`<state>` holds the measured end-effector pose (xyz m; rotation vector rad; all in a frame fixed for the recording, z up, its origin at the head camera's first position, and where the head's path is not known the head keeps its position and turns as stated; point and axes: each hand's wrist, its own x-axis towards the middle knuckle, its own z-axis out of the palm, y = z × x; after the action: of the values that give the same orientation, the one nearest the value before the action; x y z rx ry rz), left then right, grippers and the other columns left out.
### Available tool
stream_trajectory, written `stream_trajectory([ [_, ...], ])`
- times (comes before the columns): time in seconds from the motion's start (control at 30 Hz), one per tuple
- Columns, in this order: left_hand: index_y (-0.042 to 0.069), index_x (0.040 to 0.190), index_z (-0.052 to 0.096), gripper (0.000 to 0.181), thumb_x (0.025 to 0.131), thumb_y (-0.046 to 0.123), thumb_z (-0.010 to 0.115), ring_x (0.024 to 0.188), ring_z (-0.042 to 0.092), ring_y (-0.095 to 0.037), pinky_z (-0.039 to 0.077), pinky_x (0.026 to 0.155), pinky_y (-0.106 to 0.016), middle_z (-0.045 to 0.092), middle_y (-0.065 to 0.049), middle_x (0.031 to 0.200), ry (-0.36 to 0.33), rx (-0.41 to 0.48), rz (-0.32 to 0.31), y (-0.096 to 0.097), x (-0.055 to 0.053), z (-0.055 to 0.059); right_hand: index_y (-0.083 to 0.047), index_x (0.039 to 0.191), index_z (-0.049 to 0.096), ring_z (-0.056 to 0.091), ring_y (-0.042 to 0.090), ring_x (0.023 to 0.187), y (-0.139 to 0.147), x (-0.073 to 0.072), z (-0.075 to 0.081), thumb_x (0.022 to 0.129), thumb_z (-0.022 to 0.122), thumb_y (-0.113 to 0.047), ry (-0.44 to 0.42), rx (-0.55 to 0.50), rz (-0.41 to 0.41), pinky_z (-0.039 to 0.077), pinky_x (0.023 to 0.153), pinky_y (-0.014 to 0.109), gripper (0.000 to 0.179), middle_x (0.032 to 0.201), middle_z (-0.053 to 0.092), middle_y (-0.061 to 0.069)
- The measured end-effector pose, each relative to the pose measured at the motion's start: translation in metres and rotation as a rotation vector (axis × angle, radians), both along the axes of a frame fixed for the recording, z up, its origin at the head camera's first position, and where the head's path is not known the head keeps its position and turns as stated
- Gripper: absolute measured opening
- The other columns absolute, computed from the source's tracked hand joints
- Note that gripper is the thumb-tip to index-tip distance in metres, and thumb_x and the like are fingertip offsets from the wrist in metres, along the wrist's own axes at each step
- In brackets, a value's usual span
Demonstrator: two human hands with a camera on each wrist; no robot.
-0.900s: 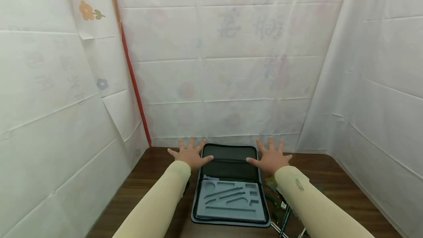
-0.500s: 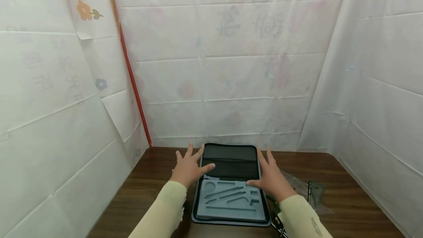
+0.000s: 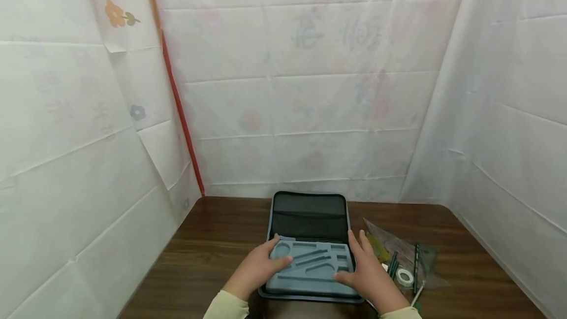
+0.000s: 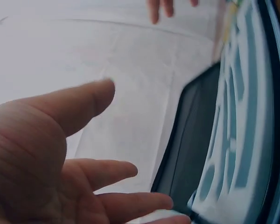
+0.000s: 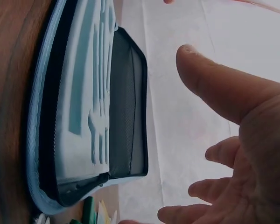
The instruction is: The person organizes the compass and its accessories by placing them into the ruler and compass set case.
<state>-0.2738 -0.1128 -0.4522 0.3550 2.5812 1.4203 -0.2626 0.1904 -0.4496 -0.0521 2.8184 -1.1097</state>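
A zip case point(image 3: 308, 206) lies unzipped on the table, its dark inner lid leaning back. In its base sits a grey-blue foam insert point(image 3: 305, 284) with slots, a round recess and small square recesses, no items in them. My left hand point(image 3: 257, 270) is over the insert's left side, fingers relaxed and thumb apart, holding nothing. Over the right side is my right hand point(image 3: 371, 274), its fingers also spread and loose. In the right wrist view, the thumb and fingers stand off from the foam point(image 5: 79, 116); the left wrist view has the same gap beside the left fingers.
To the case's right lie a clear set square point(image 3: 396, 245), a roll of white tape point(image 3: 404, 277), dark green pens point(image 3: 392, 264), a long dark stick point(image 3: 416, 267) and a yellow item point(image 3: 376, 247). White sheets hang around the wooden table point(image 3: 208, 240).
Both hands have drawn back toward me from the lid to the foam insert, and the sleeves have mostly left view. Loose items at right are now uncovered. The case has stayed put.
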Motion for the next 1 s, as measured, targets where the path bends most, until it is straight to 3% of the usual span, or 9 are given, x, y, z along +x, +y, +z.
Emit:
stream_trajectory([
  [0.17, 0.003, 0.148, 0.059, 0.065, 0.102, 0.047, 0.070, 0.135, 0.058, -0.048, 0.056, 0.099, -0.059, 0.055, -0.028, 0.154, 0.015, 0.238, 0.030, -0.001, 0.002, -0.009, -0.013, 0.169, 0.030, 0.033, 0.064, 0.148, -0.001, -0.003, -0.010, 0.080, 0.093, -0.040, -0.039, 0.010, 0.003, 0.050, 0.097, 0.069, 0.112, 0.172, 0.015, 0.035],
  [0.23, 0.003, 0.144, 0.062, 0.060, 0.101, 0.044, 0.072, 0.133, 0.060, -0.044, 0.058, 0.097, -0.055, 0.059, -0.027, 0.150, 0.021, 0.273, 0.066, -0.002, 0.002, -0.014, -0.011, 0.167, 0.034, 0.039, 0.063, 0.144, -0.001, -0.004, -0.015, 0.081, 0.093, -0.040, -0.063, 0.019, 0.007, 0.050, 0.095, 0.069, 0.108, 0.167, 0.026, 0.036],
  [0.3, 0.004, 0.140, 0.065, 0.056, 0.100, 0.041, 0.075, 0.130, 0.062, -0.043, 0.058, 0.095, -0.055, 0.062, -0.026, 0.147, 0.050, 0.242, 0.099, -0.003, 0.002, -0.018, -0.010, 0.165, 0.037, 0.047, 0.060, 0.138, -0.001, -0.004, -0.020, 0.081, 0.093, -0.039, -0.083, 0.023, 0.014, 0.051, 0.093, 0.067, 0.106, 0.163, 0.034, 0.035],
  [0.43, 0.007, 0.138, 0.067, 0.053, 0.095, 0.035, 0.081, 0.128, 0.063, -0.045, 0.055, 0.097, -0.060, 0.065, -0.021, 0.143, 0.114, 0.079, 0.136, -0.005, -0.001, -0.023, -0.011, 0.161, 0.046, 0.057, 0.054, 0.128, -0.001, -0.004, -0.027, 0.081, 0.093, -0.040, -0.112, 0.039, 0.040, 0.053, 0.088, 0.065, 0.098, 0.157, 0.042, 0.031],
  [0.67, 0.006, 0.144, 0.063, 0.064, 0.090, 0.032, 0.086, 0.132, 0.060, -0.047, 0.052, 0.099, -0.066, 0.063, -0.023, 0.145, 0.073, -0.091, 0.141, 0.000, -0.004, -0.026, -0.008, 0.152, 0.056, 0.060, 0.053, 0.121, -0.001, -0.004, -0.032, 0.084, 0.091, -0.033, -0.167, 0.054, 0.052, 0.054, 0.087, 0.064, 0.081, 0.150, 0.045, 0.036],
  [0.87, 0.003, 0.148, 0.058, 0.076, 0.085, 0.031, 0.089, 0.139, 0.048, -0.056, 0.045, 0.105, -0.073, 0.053, -0.030, 0.153, -0.016, -0.136, 0.056, 0.006, 0.001, -0.028, -0.005, 0.143, 0.063, 0.062, 0.048, 0.115, -0.002, -0.005, -0.037, 0.084, 0.091, -0.027, -0.156, 0.104, 0.077, 0.055, 0.088, 0.062, 0.068, 0.136, 0.057, 0.031],
  [1.0, 0.000, 0.150, 0.056, 0.084, 0.081, 0.032, 0.092, 0.138, 0.046, -0.059, 0.044, 0.105, -0.074, 0.051, -0.032, 0.151, -0.011, -0.179, 0.029, 0.008, 0.002, -0.028, -0.005, 0.139, 0.065, 0.062, 0.047, 0.113, -0.002, -0.007, -0.040, 0.084, 0.091, -0.025, -0.138, 0.125, 0.091, 0.055, 0.088, 0.061, 0.064, 0.130, 0.059, 0.026],
])
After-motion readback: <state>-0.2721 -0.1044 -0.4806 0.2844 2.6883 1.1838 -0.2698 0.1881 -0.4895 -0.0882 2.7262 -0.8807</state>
